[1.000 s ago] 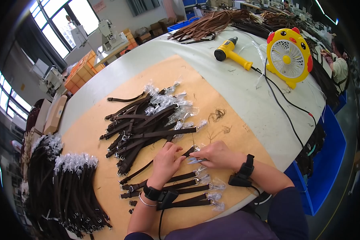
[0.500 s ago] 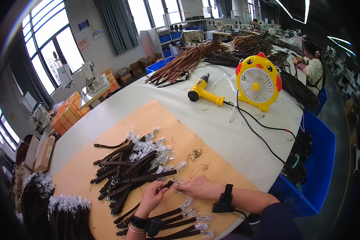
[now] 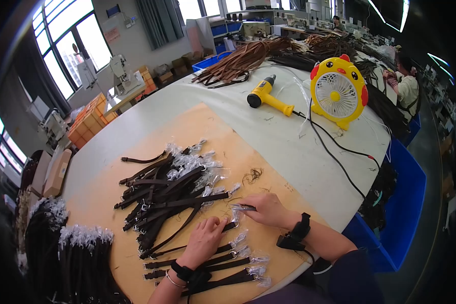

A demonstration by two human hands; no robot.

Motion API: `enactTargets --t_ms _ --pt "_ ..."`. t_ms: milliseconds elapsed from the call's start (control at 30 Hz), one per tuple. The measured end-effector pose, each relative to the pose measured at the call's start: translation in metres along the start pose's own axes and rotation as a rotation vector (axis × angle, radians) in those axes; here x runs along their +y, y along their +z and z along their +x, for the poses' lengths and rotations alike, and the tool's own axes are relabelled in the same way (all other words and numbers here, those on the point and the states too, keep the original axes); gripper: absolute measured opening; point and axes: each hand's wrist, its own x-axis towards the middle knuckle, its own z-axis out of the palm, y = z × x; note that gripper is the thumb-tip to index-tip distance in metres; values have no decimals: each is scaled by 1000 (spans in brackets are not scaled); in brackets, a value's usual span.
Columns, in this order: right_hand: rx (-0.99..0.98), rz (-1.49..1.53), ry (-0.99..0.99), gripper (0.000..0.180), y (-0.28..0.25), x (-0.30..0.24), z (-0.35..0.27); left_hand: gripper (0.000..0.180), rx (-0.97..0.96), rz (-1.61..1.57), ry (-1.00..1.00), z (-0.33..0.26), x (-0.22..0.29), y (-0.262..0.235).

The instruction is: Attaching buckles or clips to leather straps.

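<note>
The right hand (image 3: pixel 266 209) is pinched together on a small metal tool (image 3: pixel 243 207) that looks like scissors or tweezers, its tip pointing left toward the plastic-wrapped end of a dark strap (image 3: pixel 227 228). The left hand (image 3: pixel 206 240) lies just beside it, fingers curled down and pressing on that same strap near its wrapped buckle end. Both wrists carry black bands, and a thin cable runs from the right one.

Under and below the left hand, a few straps (image 3: pixel 213 263) lie side by side in a loose row, each with clear plastic around the metal fitting at its right end. Up and to the left sits a tangled pile of straps (image 3: pixel 162 197), their wrapped ends bunched toward the top right. All of this rests on a tan sheet (image 3: pixel 218 137) spread over the pale round counter (image 3: pixel 289 147). A small tuft of thread scraps (image 3: pixel 252 175) lies on the sheet just above the right hand.

Farther back on the counter stand a yellow fan (image 3: pixel 338 92) shaped like a chick and a yellow heat gun (image 3: pixel 267 96), with black cords trailing to the right edge. Beyond them lies a heap of brown strips (image 3: pixel 243 58). A blue bin (image 3: pixel 405 202) sits by the counter on the right, and another person (image 3: pixel 404 83) works at the far right.
</note>
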Motion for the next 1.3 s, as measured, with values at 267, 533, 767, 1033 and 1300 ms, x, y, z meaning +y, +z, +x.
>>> enactTargets --t_ms 267,533,767,1033,1300 --pt "-187 77 125 28 17 7 -2 30 154 -155 -277 -13 -3 -8" --pt "-166 84 141 26 21 -2 5 24 148 -407 -400 14 11 12" --pt "-264 -28 220 31 14 2 6 12 100 -515 -454 24 8 29" --pt "12 -287 -14 23 -11 -9 -6 8 151 -469 -509 20 15 29" --pt "-223 -275 -284 21 -2 -18 -13 8 232 -471 -463 16 14 35"
